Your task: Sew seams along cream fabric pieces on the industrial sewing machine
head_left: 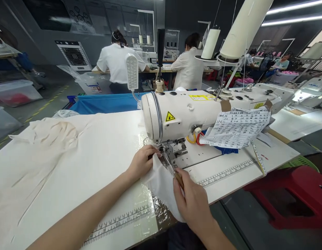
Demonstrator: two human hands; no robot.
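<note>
In the head view my left hand [143,160] is closed beside the needle area, its fingertips pinching the upper edge of a white fabric piece [163,185]. My right hand [194,199] wraps around a slim metal hand tool [170,164] with a brownish handle. Its tip points at the presser foot and needle; whether it is tweezers or thread snips I cannot tell. The fabric hangs between both hands over the table's front edge. Above them is the head of a white sewing machine [173,114]. The needle itself is mostly hidden by my left fingers.
Cream fabric [54,135] lies crumpled on the left of the white table [103,149]. Yellow- and red-handled scissors [196,138], a handwritten sheet [236,126] and a tape measure [258,159] lie right. A red stool [293,198] stands at the right. Co-workers sit beyond.
</note>
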